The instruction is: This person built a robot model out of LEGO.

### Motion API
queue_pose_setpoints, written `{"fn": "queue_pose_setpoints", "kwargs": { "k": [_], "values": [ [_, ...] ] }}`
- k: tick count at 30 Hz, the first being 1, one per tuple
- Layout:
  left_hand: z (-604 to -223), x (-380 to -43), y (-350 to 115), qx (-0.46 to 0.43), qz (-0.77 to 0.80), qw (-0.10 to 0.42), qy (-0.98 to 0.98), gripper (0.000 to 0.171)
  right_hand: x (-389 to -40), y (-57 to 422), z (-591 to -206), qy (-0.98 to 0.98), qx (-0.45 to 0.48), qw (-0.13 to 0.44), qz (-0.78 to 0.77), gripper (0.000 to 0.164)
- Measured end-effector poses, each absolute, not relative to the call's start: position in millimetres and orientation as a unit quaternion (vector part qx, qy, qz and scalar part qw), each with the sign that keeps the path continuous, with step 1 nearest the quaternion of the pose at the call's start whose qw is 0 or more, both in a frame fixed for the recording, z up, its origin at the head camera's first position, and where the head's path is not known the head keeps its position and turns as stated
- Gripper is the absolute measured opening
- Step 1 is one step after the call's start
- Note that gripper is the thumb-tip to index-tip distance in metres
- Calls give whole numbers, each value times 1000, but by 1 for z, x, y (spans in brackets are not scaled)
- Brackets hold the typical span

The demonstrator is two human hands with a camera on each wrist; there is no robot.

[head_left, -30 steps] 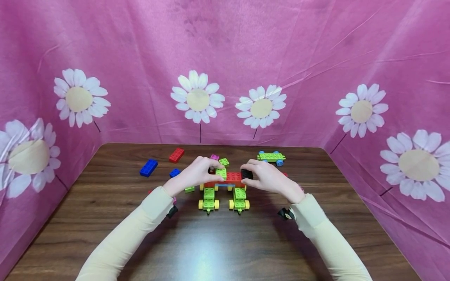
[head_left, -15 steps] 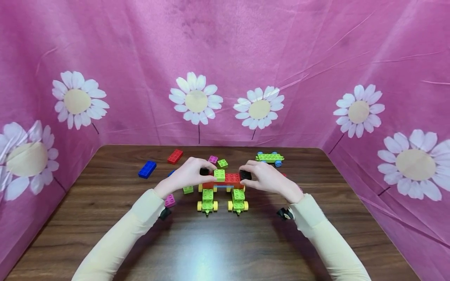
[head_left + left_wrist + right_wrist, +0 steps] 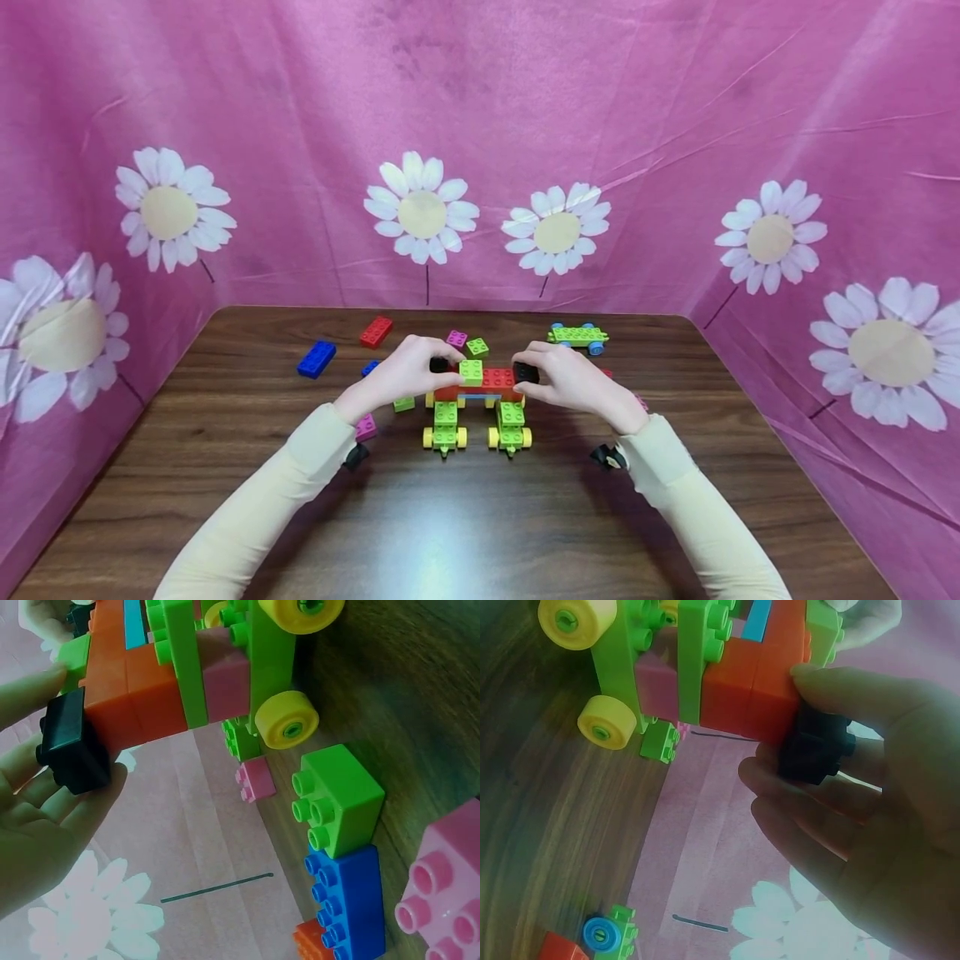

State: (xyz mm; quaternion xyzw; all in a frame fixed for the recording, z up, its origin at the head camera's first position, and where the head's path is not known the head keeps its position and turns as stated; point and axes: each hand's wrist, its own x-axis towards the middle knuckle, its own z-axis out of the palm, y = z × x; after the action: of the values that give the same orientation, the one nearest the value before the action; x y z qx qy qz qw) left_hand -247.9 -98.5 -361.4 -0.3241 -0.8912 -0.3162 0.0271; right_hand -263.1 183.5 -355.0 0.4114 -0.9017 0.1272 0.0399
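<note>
A toy vehicle built of bricks stands mid-table, with a red brick row [image 3: 498, 380] across two green wheeled bases [image 3: 512, 427] on yellow wheels. On top sits a lime green brick [image 3: 471, 372], left of centre. My left hand [image 3: 405, 367] holds a black brick [image 3: 73, 741] at the left end, its thumb by the green brick. At the other end my right hand [image 3: 567, 379] grips a second black brick [image 3: 810, 746] between thumb and fingers. Pink bricks [image 3: 225, 675] show beneath the red ones in the wrist views.
Behind and left lie a blue brick [image 3: 317, 359], a red brick [image 3: 377, 332] and a pink brick [image 3: 365, 427]. Small pink [image 3: 457, 338] and green [image 3: 477, 347] bricks lie behind the vehicle. A green wheeled base [image 3: 577, 336] with blue wheels stands back right.
My left hand has shifted slightly left, from the lime green brick to the black brick at the left end. My right hand stays on its black brick.
</note>
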Motion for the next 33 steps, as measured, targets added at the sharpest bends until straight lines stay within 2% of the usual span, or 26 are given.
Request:
{"fn": "queue_pose_setpoints", "kwargs": {
  "k": [5,33],
  "values": [
    [-362,-247,-100,-332,-324,40,-885,29,-263,183,-356,-900,412,44,135,39],
    [-365,-247,-99,-306,-320,14,-897,32,-261,184,-354,-902,408,31,137,37]
  ]
}}
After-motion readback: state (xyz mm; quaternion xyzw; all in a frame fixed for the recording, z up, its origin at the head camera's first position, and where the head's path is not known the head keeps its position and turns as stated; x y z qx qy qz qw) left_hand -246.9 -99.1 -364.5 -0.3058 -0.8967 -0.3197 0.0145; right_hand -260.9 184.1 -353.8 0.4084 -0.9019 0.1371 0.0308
